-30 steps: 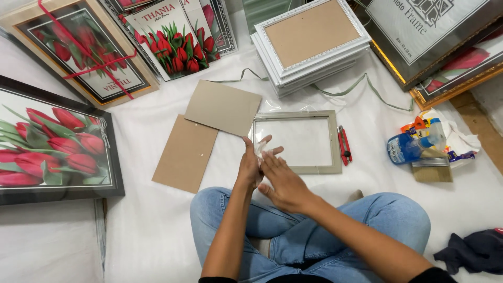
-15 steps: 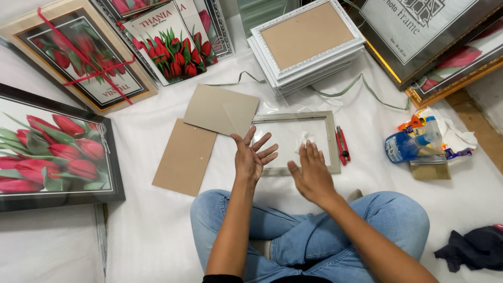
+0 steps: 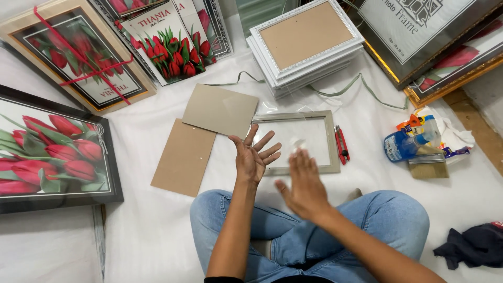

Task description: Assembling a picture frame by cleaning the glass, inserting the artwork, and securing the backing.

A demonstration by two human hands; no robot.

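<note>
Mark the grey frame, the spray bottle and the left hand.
grey frame (image 3: pixel 329 141), head view, on its right rail.
spray bottle (image 3: pixel 401 145), head view, on the blue body.
left hand (image 3: pixel 252 157), head view, on the open palm.

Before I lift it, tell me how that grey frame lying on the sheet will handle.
The grey picture frame looks thin-railed and is probably light. Its centre shows the white sheet, so it may hold clear glass, likely fragile and slippery. It lies flat, so it should slide rather than tip.
</note>
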